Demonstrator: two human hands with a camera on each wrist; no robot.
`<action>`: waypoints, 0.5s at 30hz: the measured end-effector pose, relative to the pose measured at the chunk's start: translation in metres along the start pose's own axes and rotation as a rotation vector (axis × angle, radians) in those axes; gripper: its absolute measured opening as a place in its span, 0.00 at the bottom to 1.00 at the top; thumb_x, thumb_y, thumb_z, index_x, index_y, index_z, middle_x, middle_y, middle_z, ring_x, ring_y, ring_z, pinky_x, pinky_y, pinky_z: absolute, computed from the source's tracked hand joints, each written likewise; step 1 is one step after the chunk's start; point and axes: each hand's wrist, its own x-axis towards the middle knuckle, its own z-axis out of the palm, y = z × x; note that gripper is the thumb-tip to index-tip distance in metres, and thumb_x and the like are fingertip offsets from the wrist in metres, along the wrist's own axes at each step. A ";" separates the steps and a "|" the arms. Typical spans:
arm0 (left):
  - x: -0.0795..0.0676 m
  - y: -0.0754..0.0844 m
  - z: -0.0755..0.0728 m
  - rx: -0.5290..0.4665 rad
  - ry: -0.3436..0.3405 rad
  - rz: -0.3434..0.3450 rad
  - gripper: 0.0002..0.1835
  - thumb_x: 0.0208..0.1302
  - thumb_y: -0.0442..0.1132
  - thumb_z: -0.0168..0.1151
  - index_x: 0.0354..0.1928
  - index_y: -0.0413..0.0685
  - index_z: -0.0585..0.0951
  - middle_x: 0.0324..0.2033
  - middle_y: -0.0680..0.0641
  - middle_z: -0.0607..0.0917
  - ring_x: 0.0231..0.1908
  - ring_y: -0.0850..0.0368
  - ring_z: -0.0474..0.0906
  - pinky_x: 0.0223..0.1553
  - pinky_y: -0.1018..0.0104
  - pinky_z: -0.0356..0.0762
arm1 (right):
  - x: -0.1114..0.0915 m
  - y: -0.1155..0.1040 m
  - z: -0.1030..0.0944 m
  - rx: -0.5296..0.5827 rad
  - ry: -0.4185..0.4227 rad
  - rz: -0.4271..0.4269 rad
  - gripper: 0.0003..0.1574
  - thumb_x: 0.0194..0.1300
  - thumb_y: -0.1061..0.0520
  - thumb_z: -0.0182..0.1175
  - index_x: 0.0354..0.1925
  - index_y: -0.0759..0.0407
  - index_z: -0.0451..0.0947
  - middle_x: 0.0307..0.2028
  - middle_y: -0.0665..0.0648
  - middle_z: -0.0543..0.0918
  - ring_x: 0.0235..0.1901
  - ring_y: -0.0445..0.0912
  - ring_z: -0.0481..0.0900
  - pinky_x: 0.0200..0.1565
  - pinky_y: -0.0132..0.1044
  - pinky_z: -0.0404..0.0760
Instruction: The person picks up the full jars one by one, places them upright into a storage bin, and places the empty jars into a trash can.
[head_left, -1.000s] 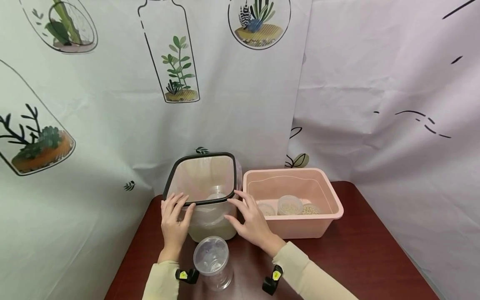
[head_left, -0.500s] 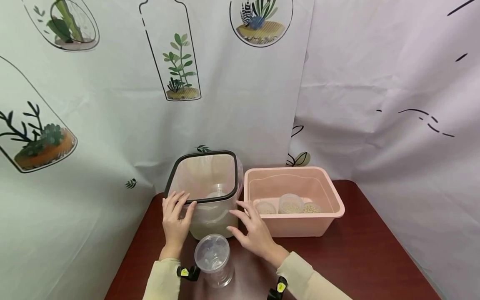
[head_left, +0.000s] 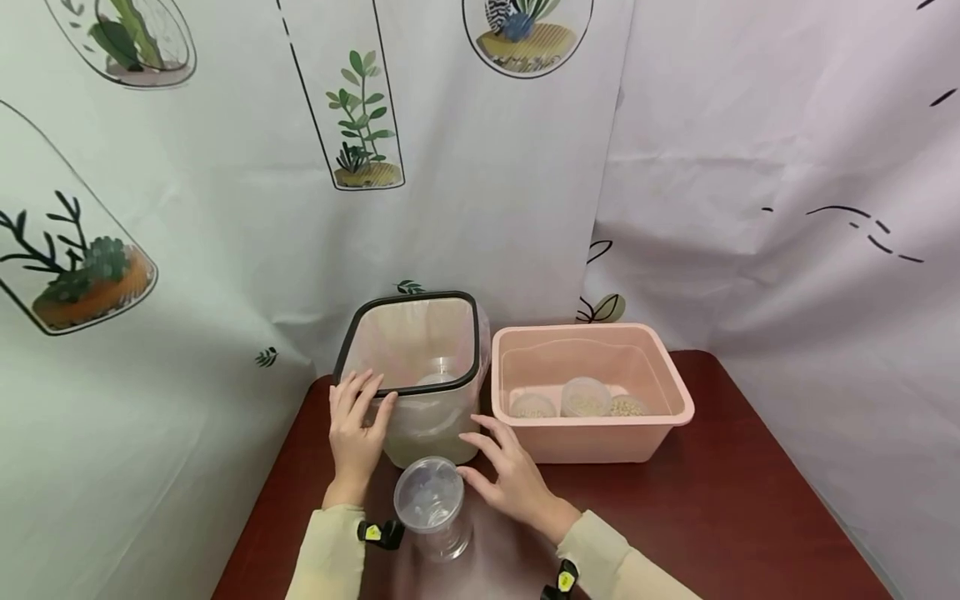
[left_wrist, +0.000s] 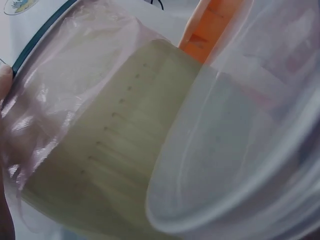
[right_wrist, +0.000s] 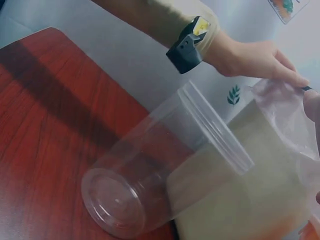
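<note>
In the head view my left hand rests its fingers on the black front rim of a trash bin lined with a thin plastic bag. My right hand hovers off the bin's front right corner, fingers spread and holding nothing. Its thumb is near the rim of a clear plastic jar that stands upright on the table before the bin. The right wrist view shows the jar whole, with the left hand on the bag-covered rim behind. Inside the bin lies a clear container, partly hidden.
Right of the bin stands a pink tub. It holds 3 clear round containers with pale grains or beans. Everything stands on a dark red table. A printed curtain hangs close behind.
My right hand has left the bin's rim and moved down toward the jar. The left hand stays at the rim. The head view has tilted slightly downward.
</note>
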 end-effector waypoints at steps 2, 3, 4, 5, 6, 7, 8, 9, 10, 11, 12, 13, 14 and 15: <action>0.002 0.000 -0.001 0.008 -0.014 0.008 0.20 0.60 0.49 0.63 0.46 0.40 0.83 0.50 0.39 0.80 0.54 0.33 0.69 0.61 0.37 0.48 | 0.000 0.000 0.001 0.011 0.000 -0.002 0.25 0.63 0.44 0.59 0.52 0.57 0.75 0.57 0.62 0.70 0.56 0.53 0.69 0.50 0.44 0.73; 0.003 0.000 -0.001 0.009 -0.022 0.016 0.21 0.60 0.49 0.62 0.47 0.39 0.82 0.51 0.39 0.79 0.55 0.33 0.68 0.61 0.37 0.48 | -0.001 0.000 0.002 0.017 0.001 -0.005 0.25 0.63 0.44 0.59 0.52 0.57 0.75 0.57 0.63 0.70 0.56 0.53 0.69 0.49 0.43 0.74; 0.004 0.000 -0.001 0.010 -0.031 0.023 0.22 0.61 0.49 0.62 0.48 0.39 0.82 0.52 0.39 0.78 0.55 0.32 0.68 0.61 0.37 0.48 | -0.001 0.001 0.002 0.024 0.000 -0.008 0.25 0.62 0.44 0.59 0.52 0.57 0.75 0.57 0.63 0.70 0.55 0.53 0.69 0.49 0.43 0.74; 0.005 -0.001 -0.001 0.016 -0.040 0.032 0.23 0.61 0.50 0.61 0.49 0.38 0.81 0.54 0.39 0.78 0.56 0.32 0.67 0.61 0.38 0.48 | -0.002 0.001 0.003 0.028 -0.003 -0.013 0.25 0.62 0.44 0.60 0.52 0.57 0.75 0.57 0.63 0.70 0.55 0.52 0.69 0.49 0.43 0.74; 0.005 -0.001 -0.002 0.021 -0.049 0.042 0.24 0.62 0.51 0.60 0.49 0.38 0.81 0.55 0.39 0.77 0.57 0.32 0.66 0.61 0.38 0.49 | -0.003 0.001 0.005 0.034 -0.009 -0.018 0.25 0.62 0.44 0.60 0.52 0.57 0.75 0.57 0.63 0.70 0.55 0.52 0.69 0.49 0.43 0.74; 0.006 -0.002 -0.002 0.023 -0.056 0.051 0.24 0.62 0.51 0.60 0.50 0.37 0.81 0.55 0.39 0.76 0.57 0.31 0.66 0.61 0.38 0.49 | -0.004 0.000 0.006 0.036 -0.016 -0.024 0.26 0.62 0.44 0.60 0.52 0.57 0.75 0.57 0.63 0.70 0.55 0.52 0.69 0.49 0.43 0.74; 0.006 -0.002 -0.003 0.027 -0.064 0.060 0.24 0.62 0.51 0.59 0.50 0.37 0.80 0.56 0.38 0.76 0.57 0.31 0.65 0.61 0.38 0.49 | -0.005 0.000 0.008 0.040 -0.025 -0.031 0.26 0.62 0.44 0.60 0.53 0.57 0.75 0.57 0.63 0.70 0.55 0.52 0.69 0.49 0.43 0.74; 0.006 -0.003 -0.004 0.030 -0.071 0.067 0.25 0.62 0.51 0.59 0.50 0.37 0.80 0.56 0.38 0.75 0.58 0.31 0.65 0.61 0.38 0.48 | -0.007 -0.001 0.009 0.043 -0.035 -0.040 0.26 0.61 0.44 0.60 0.53 0.57 0.74 0.57 0.63 0.69 0.55 0.52 0.69 0.49 0.43 0.74; 0.006 -0.003 -0.004 0.034 -0.077 0.073 0.25 0.62 0.52 0.59 0.51 0.37 0.80 0.56 0.38 0.75 0.58 0.31 0.65 0.61 0.38 0.49 | -0.009 -0.002 0.011 0.046 -0.046 -0.047 0.27 0.61 0.43 0.60 0.53 0.57 0.74 0.57 0.63 0.69 0.55 0.52 0.69 0.49 0.43 0.74; 0.005 -0.004 -0.005 0.038 -0.081 0.078 0.25 0.62 0.52 0.59 0.50 0.37 0.80 0.56 0.38 0.75 0.58 0.31 0.65 0.61 0.38 0.49 | -0.010 -0.002 0.013 0.052 -0.056 -0.053 0.27 0.61 0.43 0.60 0.53 0.58 0.74 0.57 0.63 0.69 0.55 0.51 0.69 0.48 0.43 0.74; 0.005 -0.005 -0.006 0.039 -0.083 0.081 0.25 0.62 0.51 0.59 0.50 0.37 0.80 0.56 0.38 0.75 0.58 0.31 0.65 0.61 0.38 0.49 | -0.012 -0.003 0.014 0.058 -0.065 -0.059 0.27 0.61 0.43 0.60 0.53 0.58 0.74 0.57 0.63 0.69 0.55 0.52 0.69 0.48 0.43 0.74; 0.004 -0.005 -0.007 0.040 -0.084 0.082 0.25 0.62 0.51 0.59 0.50 0.37 0.80 0.56 0.38 0.76 0.57 0.31 0.65 0.61 0.38 0.49 | -0.014 -0.004 0.016 0.064 -0.075 -0.062 0.28 0.61 0.43 0.60 0.53 0.58 0.74 0.57 0.63 0.69 0.55 0.52 0.69 0.48 0.43 0.74; 0.003 -0.006 -0.007 0.042 -0.085 0.083 0.25 0.62 0.51 0.59 0.50 0.37 0.80 0.56 0.38 0.76 0.57 0.31 0.65 0.61 0.38 0.49 | -0.016 -0.005 0.018 0.071 -0.085 -0.066 0.28 0.61 0.43 0.60 0.53 0.58 0.74 0.58 0.63 0.69 0.56 0.52 0.69 0.49 0.43 0.74; 0.002 -0.006 -0.008 0.041 -0.084 0.083 0.24 0.63 0.51 0.59 0.49 0.36 0.80 0.55 0.38 0.76 0.57 0.31 0.65 0.61 0.38 0.49 | -0.018 -0.007 0.019 0.079 -0.095 -0.066 0.29 0.61 0.42 0.60 0.53 0.58 0.74 0.58 0.62 0.68 0.56 0.52 0.69 0.49 0.43 0.74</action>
